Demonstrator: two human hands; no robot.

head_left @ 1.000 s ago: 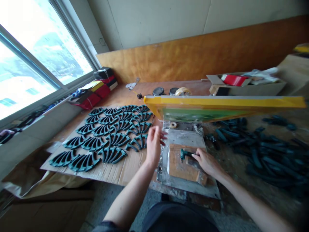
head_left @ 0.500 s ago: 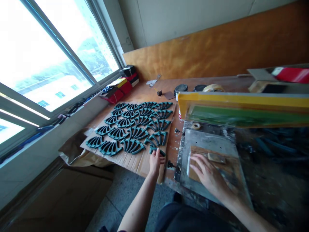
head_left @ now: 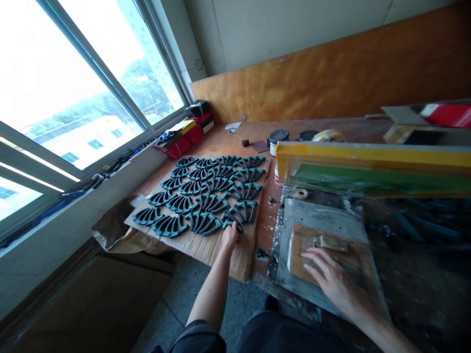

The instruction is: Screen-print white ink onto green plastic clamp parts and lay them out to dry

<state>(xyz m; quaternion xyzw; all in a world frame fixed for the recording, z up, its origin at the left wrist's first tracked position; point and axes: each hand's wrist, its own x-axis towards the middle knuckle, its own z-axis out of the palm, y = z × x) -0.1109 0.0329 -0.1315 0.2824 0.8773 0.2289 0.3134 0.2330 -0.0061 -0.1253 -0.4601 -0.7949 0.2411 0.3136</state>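
Rows of dark green curved parts (head_left: 211, 203) lie on a cardboard sheet (head_left: 241, 262) at the middle left. At the near right end of these rows, my left hand (head_left: 231, 235) is closed on one green curved part (head_left: 238, 227), which rests at the cardboard beside the front row. My right hand (head_left: 326, 272) hovers with fingers apart over a brown board (head_left: 300, 255) on a grey metal plate (head_left: 294, 211). Close to its fingertips is a small flat block (head_left: 333, 243). Nothing shows in that hand.
A yellow-edged frame with a green panel (head_left: 331, 177) stands across the right side above the plate. Behind are a lidded tub (head_left: 278, 137), a tape roll (head_left: 302, 193) and a box (head_left: 403, 122). More green parts lie at the dark right. Black clamps (head_left: 261, 252) sit beside the plate.
My left hand has moved left with the green part, closer to the front row. My right hand has shifted slightly right and down in the picture. The view has turned slightly.
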